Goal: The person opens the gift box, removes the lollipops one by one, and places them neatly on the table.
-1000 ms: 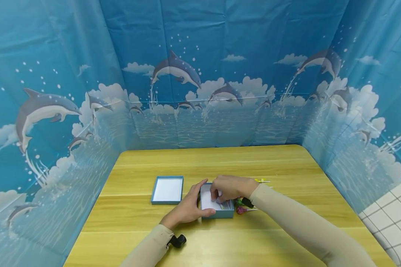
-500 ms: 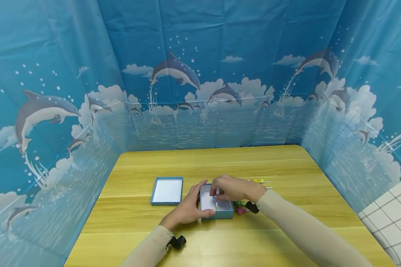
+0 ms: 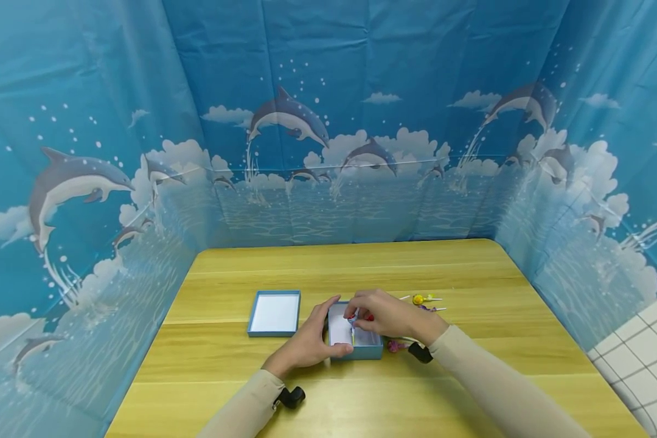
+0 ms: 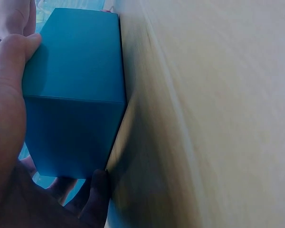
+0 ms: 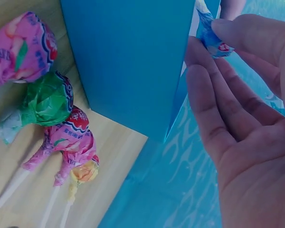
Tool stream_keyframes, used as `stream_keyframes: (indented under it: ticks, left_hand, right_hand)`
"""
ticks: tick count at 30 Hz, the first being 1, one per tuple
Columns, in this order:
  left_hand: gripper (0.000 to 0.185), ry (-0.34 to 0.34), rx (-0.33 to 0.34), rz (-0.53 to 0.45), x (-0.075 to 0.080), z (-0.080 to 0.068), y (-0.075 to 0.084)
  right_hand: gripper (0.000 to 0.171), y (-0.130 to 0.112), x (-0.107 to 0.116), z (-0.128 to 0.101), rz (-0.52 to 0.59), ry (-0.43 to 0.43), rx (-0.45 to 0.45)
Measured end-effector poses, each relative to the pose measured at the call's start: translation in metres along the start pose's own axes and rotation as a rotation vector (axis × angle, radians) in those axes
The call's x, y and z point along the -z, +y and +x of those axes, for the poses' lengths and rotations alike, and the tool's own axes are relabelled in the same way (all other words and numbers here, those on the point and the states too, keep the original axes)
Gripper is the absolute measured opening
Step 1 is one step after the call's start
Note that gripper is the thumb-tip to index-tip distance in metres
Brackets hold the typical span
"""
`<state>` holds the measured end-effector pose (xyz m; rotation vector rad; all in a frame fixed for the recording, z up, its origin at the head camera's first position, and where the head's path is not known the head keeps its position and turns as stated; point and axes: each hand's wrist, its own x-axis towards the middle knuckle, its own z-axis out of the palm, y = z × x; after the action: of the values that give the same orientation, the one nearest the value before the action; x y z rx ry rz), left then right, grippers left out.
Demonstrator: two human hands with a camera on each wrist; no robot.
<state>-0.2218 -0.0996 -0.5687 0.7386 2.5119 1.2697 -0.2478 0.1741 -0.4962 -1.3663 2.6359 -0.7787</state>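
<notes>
My left hand (image 3: 309,342) holds a blue box (image 3: 364,352), open at the top and white inside. Its thumb lies along the near wall and its fingers reach round the left side, as the left wrist view also shows. Over the opening, my right hand (image 3: 387,314) pinches a blue-wrapped lollipop (image 5: 210,35) between thumb and fingertips. In the head view the lollipop's stick (image 3: 353,336) points down toward the box's near wall. A bit of red shows under the right fingers. The right hand hides part of the box's inside.
A shallow blue lid (image 3: 275,312) with a white inside lies left of the box. Right of it lie several wrapped lollipops, among them a yellow one (image 3: 418,299), a green one (image 5: 47,99) and a pink one (image 5: 26,47). A dolphin-print curtain (image 3: 317,201) surrounds the table.
The right hand has shifted slightly right, and the lollipop's stick has swung from pointing right to pointing toward the near wall. Its blue head shows more now. The left hand stays on the box.
</notes>
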Motion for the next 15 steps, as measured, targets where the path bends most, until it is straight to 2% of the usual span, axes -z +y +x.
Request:
stream_keyframes:
  ticks: [7, 15]
  left_hand:
    - [0.115, 0.007, 0.002, 0.008, 0.000, 0.001, 0.000]
    - [0.115, 0.010, 0.007, 0.014, -0.001, 0.001, 0.000]
  right_hand:
    - [0.017, 0.000, -0.002, -0.010, -0.007, 0.100, 0.002]
    - [0.015, -0.002, -0.004, -0.018, 0.040, 0.199, -0.019]
